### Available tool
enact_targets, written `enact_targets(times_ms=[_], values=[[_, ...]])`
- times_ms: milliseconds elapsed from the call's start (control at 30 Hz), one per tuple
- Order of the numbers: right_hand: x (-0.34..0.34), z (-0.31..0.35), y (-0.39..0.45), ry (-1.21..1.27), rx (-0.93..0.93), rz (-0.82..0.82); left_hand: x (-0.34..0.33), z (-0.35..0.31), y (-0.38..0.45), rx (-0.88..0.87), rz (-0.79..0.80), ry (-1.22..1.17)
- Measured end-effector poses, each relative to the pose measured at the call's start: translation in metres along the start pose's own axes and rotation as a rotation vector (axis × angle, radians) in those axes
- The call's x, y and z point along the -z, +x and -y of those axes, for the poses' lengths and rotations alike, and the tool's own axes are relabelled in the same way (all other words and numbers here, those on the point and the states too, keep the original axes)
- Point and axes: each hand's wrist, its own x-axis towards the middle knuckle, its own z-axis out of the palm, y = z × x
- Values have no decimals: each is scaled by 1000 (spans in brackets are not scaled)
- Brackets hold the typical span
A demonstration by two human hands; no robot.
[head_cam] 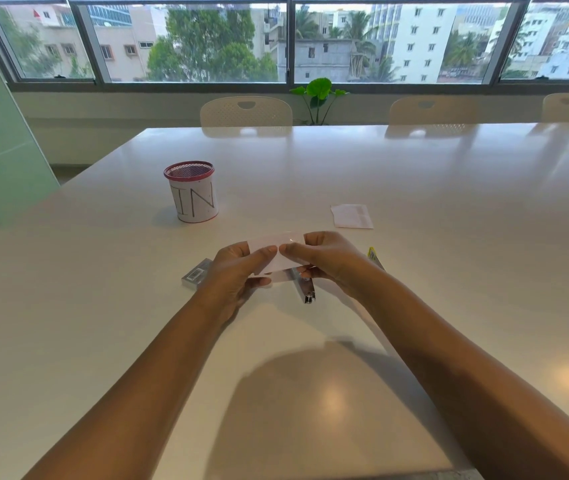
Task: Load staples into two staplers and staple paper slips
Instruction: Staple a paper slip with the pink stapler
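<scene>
Head view: both my hands are raised just above the surface (380,174), each pinching one end of a white paper slip (277,252). My left hand (238,275) holds the left end between thumb and fingers; my right hand (328,261) holds the right end the same way. The two thumbs nearly meet over the middle of the slip.

Handling, as I judge it: the slip is thin, very light and limp. It will sag or curl if held at one corner, so a two-ended pinch keeps it flat. It creases and tears easily; light pressure is enough. Best hold for stapling: near the edge, leaving the stapled end free.

A metal stapler (305,289) lies on the surface under the slip, just beside my right fingers; it looks stiff, compact and likely smooth, best gripped across its body. I cannot tell whether it is loaded. A small staple box (197,274) lies beside my left hand, barcode sticker up; digits unreadable. A yellow-tipped item (374,256) shows behind my right wrist; mostly hidden, unidentified.

More paper slips (352,216) lie further out to the right. A red mesh cup (193,192) wrapped in white paper stands to the left, hand-lettered "IN"; an earlier letter may be hidden round the curve.
</scene>
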Motion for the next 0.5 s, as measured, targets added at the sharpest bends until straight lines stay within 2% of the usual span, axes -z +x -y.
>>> enact_targets(times_ms=[500], values=[[-1, -6, 4, 45, 0, 3, 2, 2, 2, -2, 41, -41]])
